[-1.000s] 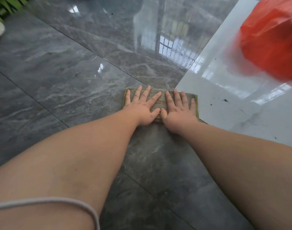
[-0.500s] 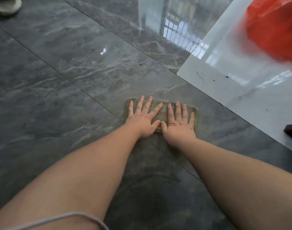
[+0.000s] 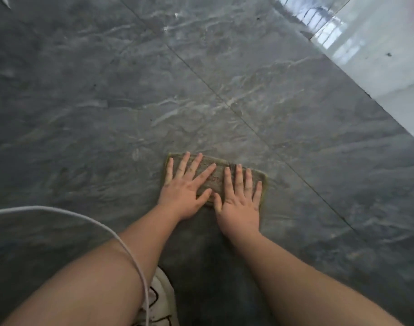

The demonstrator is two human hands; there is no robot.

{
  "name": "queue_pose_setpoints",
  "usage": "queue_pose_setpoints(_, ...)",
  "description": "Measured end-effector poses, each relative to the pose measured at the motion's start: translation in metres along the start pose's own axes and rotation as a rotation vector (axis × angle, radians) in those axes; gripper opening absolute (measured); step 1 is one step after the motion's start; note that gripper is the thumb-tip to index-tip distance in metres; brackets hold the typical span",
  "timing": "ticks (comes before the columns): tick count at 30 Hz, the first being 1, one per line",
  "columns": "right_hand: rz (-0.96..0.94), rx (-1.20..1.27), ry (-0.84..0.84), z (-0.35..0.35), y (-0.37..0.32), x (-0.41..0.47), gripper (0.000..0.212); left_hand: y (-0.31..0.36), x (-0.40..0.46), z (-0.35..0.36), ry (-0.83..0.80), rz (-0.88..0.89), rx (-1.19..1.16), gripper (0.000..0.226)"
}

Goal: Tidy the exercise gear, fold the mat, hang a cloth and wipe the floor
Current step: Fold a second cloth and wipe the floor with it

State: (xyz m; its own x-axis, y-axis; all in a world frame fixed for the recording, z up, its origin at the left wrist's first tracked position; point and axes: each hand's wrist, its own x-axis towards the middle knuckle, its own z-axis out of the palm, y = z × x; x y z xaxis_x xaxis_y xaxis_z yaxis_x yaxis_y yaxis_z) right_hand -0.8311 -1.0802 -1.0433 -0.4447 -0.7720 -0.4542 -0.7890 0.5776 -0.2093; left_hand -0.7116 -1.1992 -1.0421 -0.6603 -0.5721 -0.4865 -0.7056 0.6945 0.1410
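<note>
A folded, grey-green cloth (image 3: 215, 178) lies flat on the dark marbled floor tiles (image 3: 102, 109), near the middle of the view. My left hand (image 3: 184, 190) presses down on its left half, palm flat and fingers spread. My right hand (image 3: 240, 201) presses on its right half in the same way, right beside the left hand. Neither hand curls around the cloth. Both forearms reach in from the bottom edge.
A glossy white tile area (image 3: 387, 67) runs along the upper right, bordering the dark tiles on a diagonal. A thin white cable (image 3: 83, 217) arcs over my left arm. A white shoe (image 3: 162, 300) shows between my arms at the bottom.
Both hands have dragged the cloth back toward me, away from the white tile edge. The red bag and the slipper have left the view, and my shoe has come into view.
</note>
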Motion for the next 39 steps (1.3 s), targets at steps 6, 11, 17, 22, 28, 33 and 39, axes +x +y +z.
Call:
queue_pose_setpoints(6, -0.031, -0.024, 0.014, 0.032, -0.019, -0.026, 0.077, -0.032, -0.044, 0.032, 0.085, 0.054, 0.021, 0.067)
queue_pose_setpoints(11, -0.093, -0.079, 0.045, 0.033, -0.012, -0.019, 0.078, -0.033, -0.035, 0.033, 0.129, 0.083, 0.034, 0.069)
queue_pose_setpoints(17, -0.07, -0.128, 0.094, 0.006, -0.01, 0.034, 0.077, -0.038, 0.022, -0.001, 0.111, 0.083, 0.051, 0.069)
queue_pose_setpoints(22, -0.054, -0.152, 0.157, -0.041, 0.006, 0.121, 0.076, -0.03, 0.104, -0.047, 0.158, 0.059, 0.059, 0.068)
queue_pose_setpoints(28, 0.003, -0.115, 0.2, -0.096, 0.027, 0.211, 0.073, -0.018, 0.206, -0.101, 0.161, 0.098, 0.077, 0.067)
queue_pose_setpoints(33, 0.069, -0.086, 0.209, -0.13, 0.033, 0.275, 0.072, -0.017, 0.278, -0.141, 0.126, 0.13, 0.082, 0.066)
queue_pose_setpoints(39, 0.092, -0.041, 0.141, -0.178, 0.04, 0.359, 0.071, -0.022, 0.367, -0.193, 0.052, 0.148, 0.059, 0.065)
